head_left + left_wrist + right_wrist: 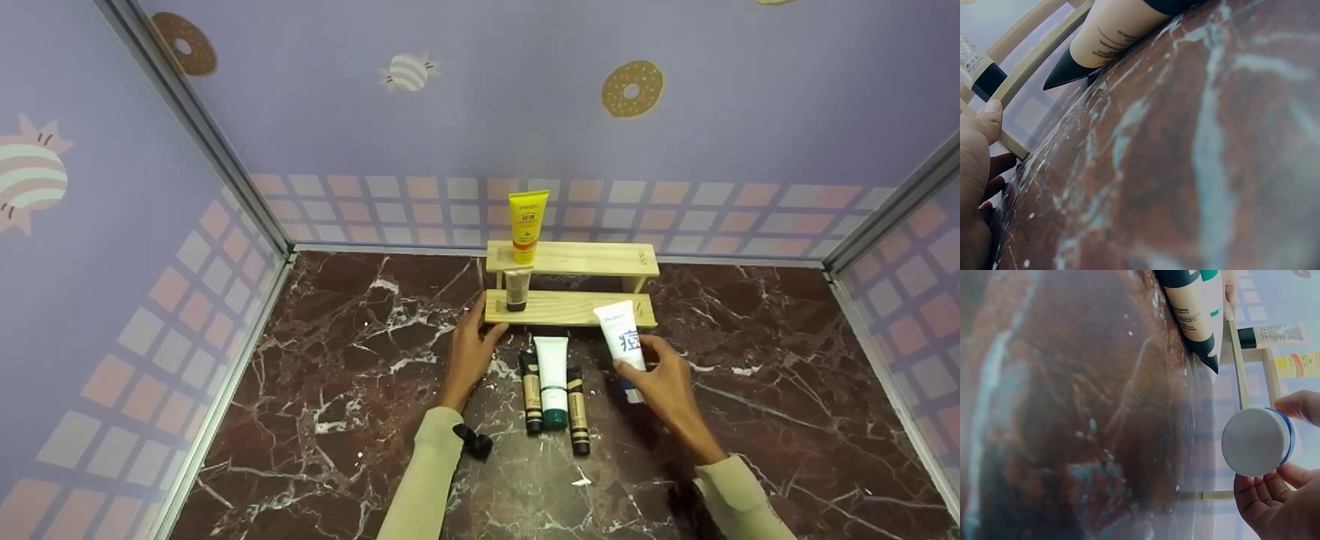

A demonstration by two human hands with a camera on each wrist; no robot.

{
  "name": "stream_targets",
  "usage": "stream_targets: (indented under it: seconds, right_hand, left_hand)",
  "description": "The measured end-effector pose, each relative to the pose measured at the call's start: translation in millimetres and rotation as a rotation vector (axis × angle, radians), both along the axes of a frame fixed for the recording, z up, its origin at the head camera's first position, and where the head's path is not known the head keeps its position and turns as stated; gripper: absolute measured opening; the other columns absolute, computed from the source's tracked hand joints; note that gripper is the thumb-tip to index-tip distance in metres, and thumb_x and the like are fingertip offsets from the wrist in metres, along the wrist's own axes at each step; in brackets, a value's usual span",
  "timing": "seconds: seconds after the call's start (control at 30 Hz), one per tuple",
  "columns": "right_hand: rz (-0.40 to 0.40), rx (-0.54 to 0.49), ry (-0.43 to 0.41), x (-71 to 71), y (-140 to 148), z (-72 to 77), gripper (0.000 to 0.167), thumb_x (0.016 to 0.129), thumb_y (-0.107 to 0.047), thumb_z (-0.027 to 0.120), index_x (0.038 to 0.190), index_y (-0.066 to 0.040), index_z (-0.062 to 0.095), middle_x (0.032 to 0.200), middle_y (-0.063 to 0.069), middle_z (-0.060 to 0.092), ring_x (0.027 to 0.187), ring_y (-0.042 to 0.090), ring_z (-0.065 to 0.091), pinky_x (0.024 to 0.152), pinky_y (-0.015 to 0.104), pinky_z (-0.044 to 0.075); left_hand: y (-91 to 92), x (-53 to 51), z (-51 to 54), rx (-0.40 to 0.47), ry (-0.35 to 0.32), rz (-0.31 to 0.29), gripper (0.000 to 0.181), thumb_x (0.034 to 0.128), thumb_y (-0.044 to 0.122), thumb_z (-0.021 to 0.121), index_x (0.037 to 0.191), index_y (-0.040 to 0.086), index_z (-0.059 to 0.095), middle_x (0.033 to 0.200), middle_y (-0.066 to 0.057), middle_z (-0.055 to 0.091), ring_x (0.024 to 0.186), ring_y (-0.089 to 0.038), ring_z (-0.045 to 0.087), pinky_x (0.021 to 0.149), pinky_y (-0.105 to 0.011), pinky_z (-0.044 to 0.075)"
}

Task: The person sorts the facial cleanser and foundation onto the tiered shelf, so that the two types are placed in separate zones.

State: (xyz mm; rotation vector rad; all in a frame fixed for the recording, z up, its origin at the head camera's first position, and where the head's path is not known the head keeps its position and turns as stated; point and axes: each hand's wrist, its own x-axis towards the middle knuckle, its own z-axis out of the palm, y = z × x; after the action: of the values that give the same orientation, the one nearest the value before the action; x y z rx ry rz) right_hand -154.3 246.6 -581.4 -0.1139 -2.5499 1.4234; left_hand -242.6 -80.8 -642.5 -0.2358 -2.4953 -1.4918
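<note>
Pale sleeves (427,469) end at my wrists; between my left hand (466,349) and right hand (664,379) lie two beige-and-black tubes (578,414), a green-capped tube (553,375) between them. The right grips a white tube (619,326), its flat end above my fingers, near the wooden rack (566,309). The left holds the rack's left end; just past its fingers stands a small tube (517,288), farther a yellow tube (529,225).

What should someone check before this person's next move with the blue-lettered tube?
1. Blue-lettered tube gripped: ok, by the right hand.
2. Wooden rack steadied: ok, the left hand holds its left end.
3. Yellow tube and small tube standing: ok, both on the rack.
4. Bare wood beside the small tube: ok.
5. Held tube upright: not ok, tilted.
6. Its cap screwed tight: cannot tell.
</note>
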Motion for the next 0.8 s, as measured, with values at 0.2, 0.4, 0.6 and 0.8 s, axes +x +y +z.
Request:
stream_targets:
  seconds: [0.2,0.4,0.6,0.8]
  right_hand:
    - [0.002,0.001,-0.005,-6.0,0.8,7.4,0.052,0.088,-0.006,0.090,0.133,0.009,0.068,0.109,0.028,0.077,0.090,0.034,0.073,0.070,0.020,0.053]
    - [-0.008,0.000,-0.006,-9.6,0.9,12.1,0.049,0.090,-0.008,0.090,0.132,0.007,0.070,0.112,0.027,0.077,0.097,0.035,0.072,0.076,0.021,0.051]
    - [-0.008,-0.027,-0.018,-12.0,-0.1,14.9,0.049,0.090,-0.008,0.090,0.133,0.005,0.069,0.114,0.025,0.077,0.099,0.034,0.072,0.078,0.020,0.052]
    - [-0.009,-0.056,-0.002,-15.6,-0.7,17.8,0.049,0.090,-0.006,0.089,0.133,0.006,0.069,0.115,0.027,0.076,0.101,0.038,0.074,0.079,0.016,0.054]
  left_hand:
    - [0.9,-1.3,0.3,-0.009,0.005,-0.001,0.078,0.1063,0.034,0.076,0.171,0.007,0.041,0.160,-0.023,0.056,0.147,-0.043,0.054,0.122,-0.060,0.042]
    - [1.8,-2.4,0.6,-0.003,0.014,-0.004,0.079,0.1056,0.032,0.076,0.171,0.006,0.041,0.161,-0.023,0.055,0.148,-0.042,0.054,0.123,-0.058,0.041]
    - [1.6,-1.7,0.1,-0.002,0.005,-0.012,0.078,0.1064,0.032,0.075,0.171,0.006,0.040,0.161,-0.023,0.055,0.148,-0.042,0.053,0.123,-0.058,0.042]
    - [-0.5,-1.1,-1.2,-0.005,-0.001,-0.015,0.080,0.1066,0.036,0.075,0.172,0.007,0.039,0.159,-0.023,0.056,0.146,-0.041,0.054,0.120,-0.060,0.043]
